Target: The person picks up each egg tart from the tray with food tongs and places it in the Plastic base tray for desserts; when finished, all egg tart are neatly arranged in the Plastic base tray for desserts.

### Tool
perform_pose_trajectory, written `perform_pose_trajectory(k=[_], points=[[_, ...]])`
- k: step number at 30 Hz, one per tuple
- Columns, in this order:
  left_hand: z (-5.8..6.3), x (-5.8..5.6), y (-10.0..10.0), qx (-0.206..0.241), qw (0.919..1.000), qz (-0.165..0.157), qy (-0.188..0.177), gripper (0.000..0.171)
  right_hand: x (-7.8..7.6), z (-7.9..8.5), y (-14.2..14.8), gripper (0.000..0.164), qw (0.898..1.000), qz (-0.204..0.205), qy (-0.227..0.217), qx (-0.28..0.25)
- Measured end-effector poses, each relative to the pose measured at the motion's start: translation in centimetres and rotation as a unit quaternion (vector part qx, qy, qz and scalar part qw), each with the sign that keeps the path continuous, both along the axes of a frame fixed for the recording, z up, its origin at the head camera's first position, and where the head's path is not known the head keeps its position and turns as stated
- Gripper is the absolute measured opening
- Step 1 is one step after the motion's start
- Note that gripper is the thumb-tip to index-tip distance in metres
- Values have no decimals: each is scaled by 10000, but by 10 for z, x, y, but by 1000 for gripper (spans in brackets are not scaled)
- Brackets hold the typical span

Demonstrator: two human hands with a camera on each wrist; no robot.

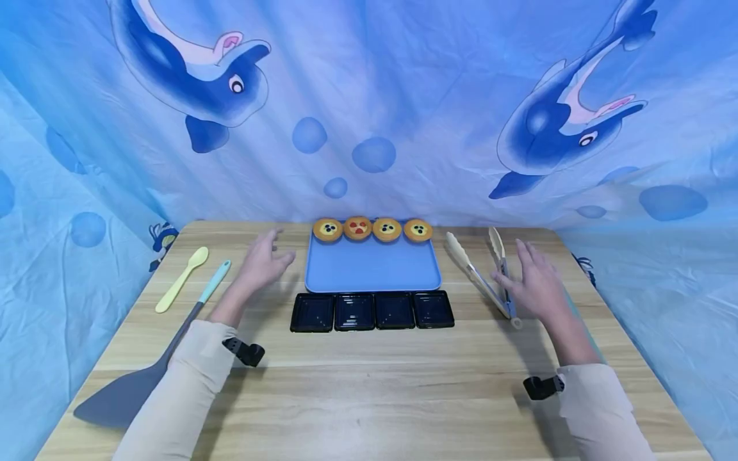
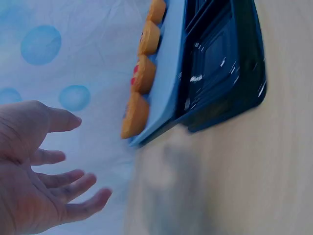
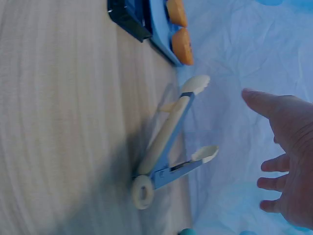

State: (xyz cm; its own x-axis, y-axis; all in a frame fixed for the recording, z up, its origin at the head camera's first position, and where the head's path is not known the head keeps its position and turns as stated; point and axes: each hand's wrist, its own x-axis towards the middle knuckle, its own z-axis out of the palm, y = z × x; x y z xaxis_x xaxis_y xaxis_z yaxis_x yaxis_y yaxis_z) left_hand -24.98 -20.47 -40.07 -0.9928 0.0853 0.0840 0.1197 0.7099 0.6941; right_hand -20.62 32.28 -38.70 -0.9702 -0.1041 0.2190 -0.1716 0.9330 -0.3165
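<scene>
My left hand (image 1: 262, 261) hovers over the table's left side, fingers loosely spread and holding nothing. Between it and the blue tray (image 1: 371, 266) there is a gap. Along the tray's back edge sit several egg tarts; one tart (image 1: 357, 228) has red topping, the others (image 1: 327, 230) dark dots. Several small black square dishes (image 1: 354, 312) stand in a row against the tray's front. On the right, my right hand (image 1: 536, 282) is held above the spread tongs (image 1: 487, 288), its fingers extended. In the right wrist view, the tongs (image 3: 164, 137) lie apart from that hand.
A pale yellow spoon (image 1: 182, 280) lies at the far left. Beside it, a grey spatula (image 1: 129, 390) with a turquoise handle runs partly under my left arm. A teal strip (image 1: 583, 325) shows beside my right forearm, mostly hidden. A blue dolphin-print curtain (image 1: 432, 96) hangs behind the table.
</scene>
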Motion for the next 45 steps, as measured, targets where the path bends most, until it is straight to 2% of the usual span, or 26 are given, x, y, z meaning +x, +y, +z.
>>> perform_pose_trajectory(k=[3,6,10,15,20,30,34,39,45], points=[[-17,-5,4,784,9960,39,-419,63,0,-7,2,97,9998,-135,-135,-19],[-33,-9,10,1424,9859,42,-881,61,0,-16,4,101,9988,-336,-344,-26],[-47,-13,18,1961,9726,117,-1246,61,-2,-30,7,106,9959,-622,-652,-104],[-51,-14,26,1707,9774,292,-1214,53,-4,-43,7,112,9920,-824,-903,-316],[-50,-15,27,1392,9821,303,-1232,46,-7,-48,2,118,9901,-951,-973,-354],[-53,-17,24,1470,9793,302,-1357,49,-18,-57,-4,120,9866,-1127,-1120,-377],[-54,-17,24,1548,9785,300,-1331,48,-24,-59,-7,107,9848,-1277,-1063,-506],[-54,-16,24,1678,9761,303,-1350,48,-27,-60,-10,80,9819,-1540,-948,-559],[-54,-16,24,1875,9703,290,-1501,49,-27,-62,-9,64,9831,-1486,-749,-761]])
